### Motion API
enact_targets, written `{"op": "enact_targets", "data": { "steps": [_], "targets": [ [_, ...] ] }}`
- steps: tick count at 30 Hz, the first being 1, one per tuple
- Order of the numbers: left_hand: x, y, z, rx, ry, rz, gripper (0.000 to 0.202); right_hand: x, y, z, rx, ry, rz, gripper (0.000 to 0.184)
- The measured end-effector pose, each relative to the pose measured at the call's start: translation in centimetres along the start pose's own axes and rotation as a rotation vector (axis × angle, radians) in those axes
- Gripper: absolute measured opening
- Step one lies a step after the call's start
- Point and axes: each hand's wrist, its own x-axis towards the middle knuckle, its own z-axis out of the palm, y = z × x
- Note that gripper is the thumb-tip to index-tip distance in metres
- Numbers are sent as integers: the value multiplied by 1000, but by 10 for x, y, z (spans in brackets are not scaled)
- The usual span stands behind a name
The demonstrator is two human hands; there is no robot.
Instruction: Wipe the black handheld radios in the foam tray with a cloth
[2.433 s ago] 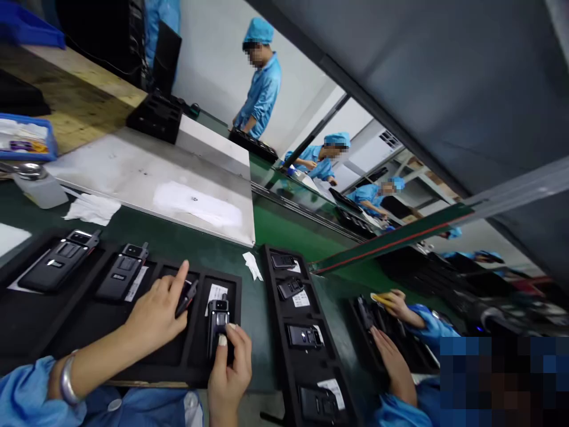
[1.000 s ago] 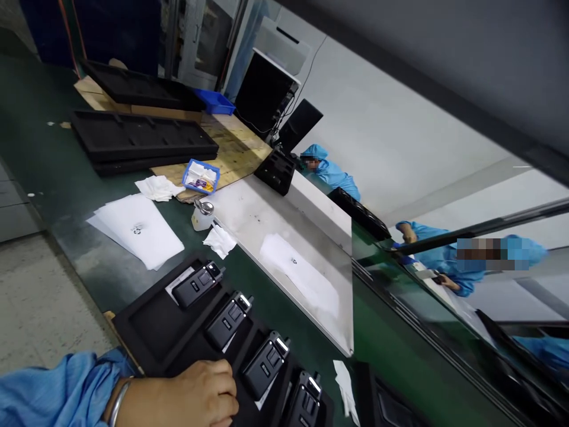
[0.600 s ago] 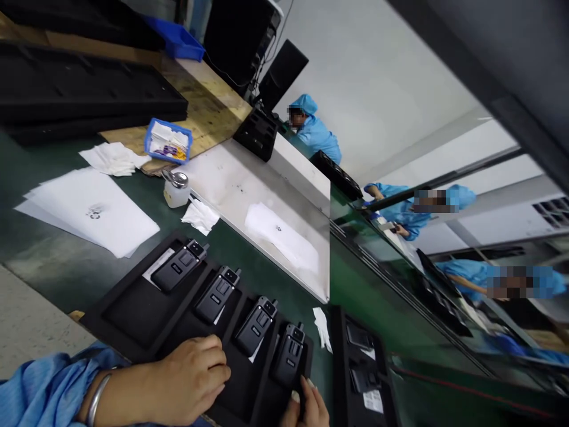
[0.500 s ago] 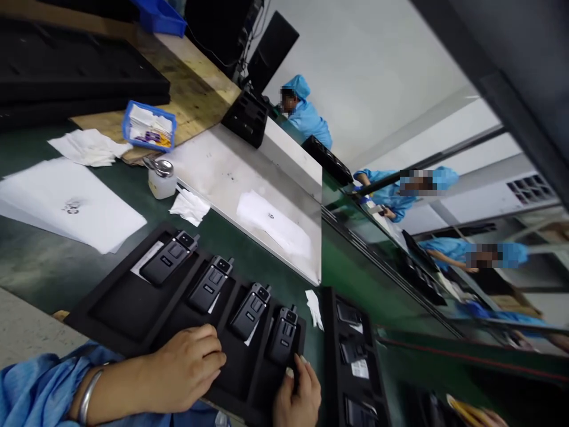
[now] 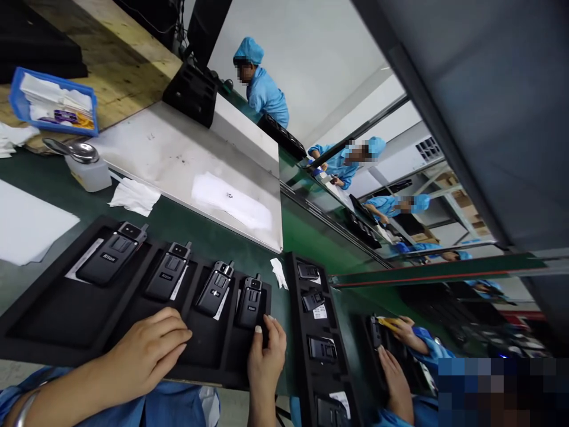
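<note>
Left fingers [image 5: 168,341] curled over black tray [image 5: 208,344]; thumb apparently hidden.

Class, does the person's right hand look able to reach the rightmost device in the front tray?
Likely yes: the right hand is close beside that device, and nothing visible blocks the way.

Black handheld radios with stubby antennas [image 5: 109,257], near left: four, one per compartment. Black four-compartment foam tray [image 5: 56,317] beneath them: one. Black handheld devices [image 5: 322,349], long black foam tray [image 5: 300,323], right: four visible. Blue plastic bin [image 5: 14,102], far left: one. White bottle with silver lid [image 5: 91,173]: one. Crumpled white tissues [image 5: 136,197] along first tray's far edge: two.
</note>
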Motion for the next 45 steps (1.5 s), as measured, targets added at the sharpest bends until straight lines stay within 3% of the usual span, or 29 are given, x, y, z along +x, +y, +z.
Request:
{"op": "enact_targets", "data": {
  "steps": [3, 6, 8, 10, 12, 15, 19, 24, 26, 28, 32, 35, 37, 40, 45],
  "targets": [
    [-1, -4, -14, 40, 63, 44, 31, 1, -5, -5, 42, 27, 14, 46],
    [-3, -21, -49, 256, 217, 34, 39, 2, -23, -11, 92, 74, -14, 43],
    [-4, -35, -79, 474, 348, -138, 40, 4, -50, -10, 174, 74, -68, 39],
    [-4, -45, -105, 666, 396, -398, 44, 7, -88, -1, 294, -1, -138, 39],
    [-2, -51, -119, 770, 321, -602, 55, 12, -134, 15, 395, -153, -216, 47],
    [6, -52, -119, 812, 150, -719, 68, 18, -200, 50, 421, -383, -299, 65],
    [21, -48, -108, 739, 63, -799, 71, 18, -246, 91, 290, -524, -248, 78],
    [27, -51, -112, 606, 69, -846, 73, 16, -248, 104, 179, -496, -220, 81],
    [22, -56, -117, 578, 81, -851, 76, 19, -242, 103, 197, -493, -189, 85],
    [14, -61, -121, 407, 152, -843, 79, 24, -236, 101, 280, -479, -135, 89],
    [0, -63, -123, -388, 401, -774, 85, 36, -225, 91, 750, -563, 71, 88],
    [-1, -55, -117, -799, 441, -728, 81, 37, -229, 78, 1202, -712, 237, 81],
    [3, -49, -111, -965, 416, -702, 74, 34, -235, 68, 1374, -765, 274, 78],
    [9, -42, -100, -1096, 366, -689, 71, 29, -243, 60, 1465, -760, 261, 77],
    [12, -38, -87, -1100, 325, -717, 72, 25, -237, 58, 1451, -730, 275, 74]
  ]
}}
